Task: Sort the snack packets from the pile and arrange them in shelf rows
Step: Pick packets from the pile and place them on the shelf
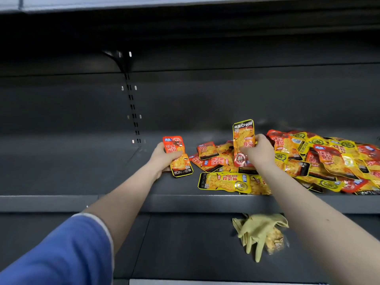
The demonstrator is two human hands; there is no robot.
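Observation:
A pile of red and yellow snack packets [320, 159] lies on the right half of the dark shelf [82, 167]. My left hand [164, 156] grips a red packet [177, 156] left of the pile, its lower end close to the shelf floor. My right hand [257, 150] holds another red packet [243, 140] upright above the pile's left edge. A yellow packet [224, 182] lies flat near the shelf's front edge.
The shelf's front lip [185, 202] runs across the view. On the lower shelf [185, 243] lie yellowish gloves [257, 231] over a clear packet [275, 241]. A slotted upright [133, 112] stands in the back wall. The upper shelf [185, 3] overhangs.

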